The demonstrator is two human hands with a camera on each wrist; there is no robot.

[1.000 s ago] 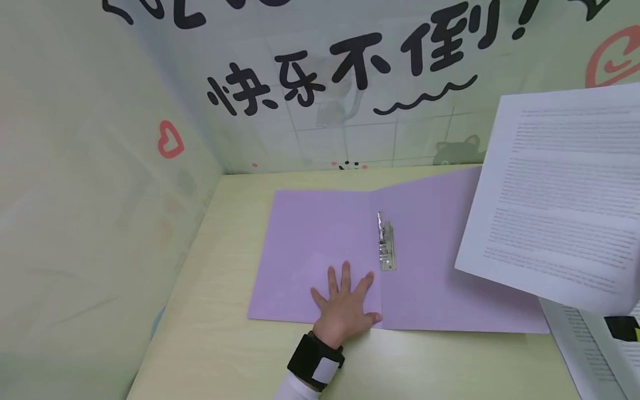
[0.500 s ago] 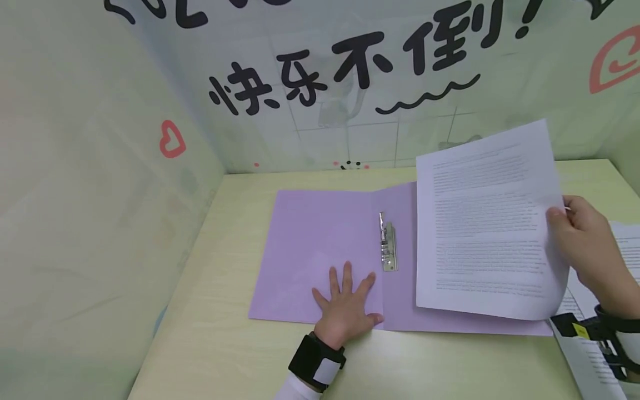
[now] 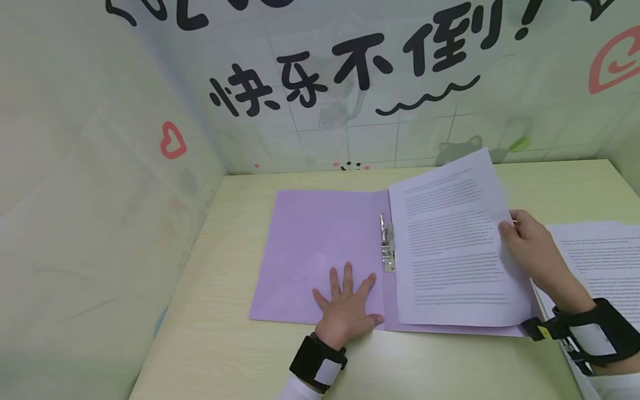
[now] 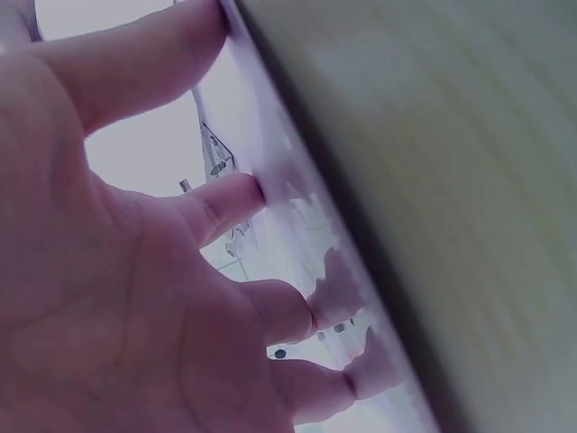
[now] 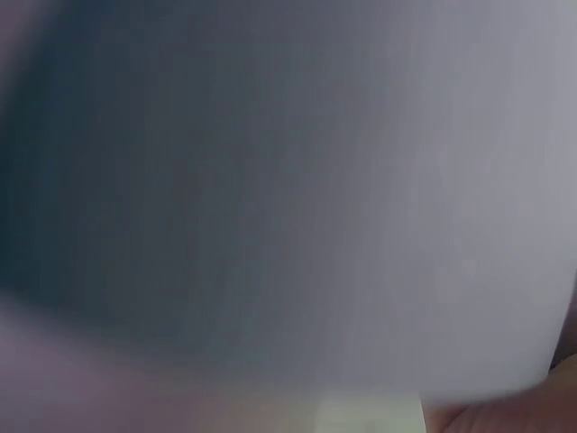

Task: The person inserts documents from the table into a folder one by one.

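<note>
A purple folder [image 3: 315,239] lies spread open on the table, with a metal clip [image 3: 388,244] along its fold. My left hand [image 3: 345,314] rests on the folder's left cover, fingers spread; the left wrist view shows its fingertips on the glossy surface near the folder's edge. With my right hand [image 3: 535,250] I pinch the right edge of a printed sheet of paper [image 3: 450,244], thumb on top. The sheet tilts over the right cover, its left edge right beside the clip. In the right wrist view the paper [image 5: 361,198] fills nearly everything, blurred.
More printed papers [image 3: 595,250] lie on the table to the right, partly under my right forearm. A pale wooden table [image 3: 210,344] carries everything. Behind it stands a backdrop [image 3: 300,133] with large black characters; another panel [image 3: 100,222] rises on the left.
My right hand has come in from the right, bringing the sheet leftward and down over the folder's right cover until its edge is beside the clip. My left hand has stayed put.
</note>
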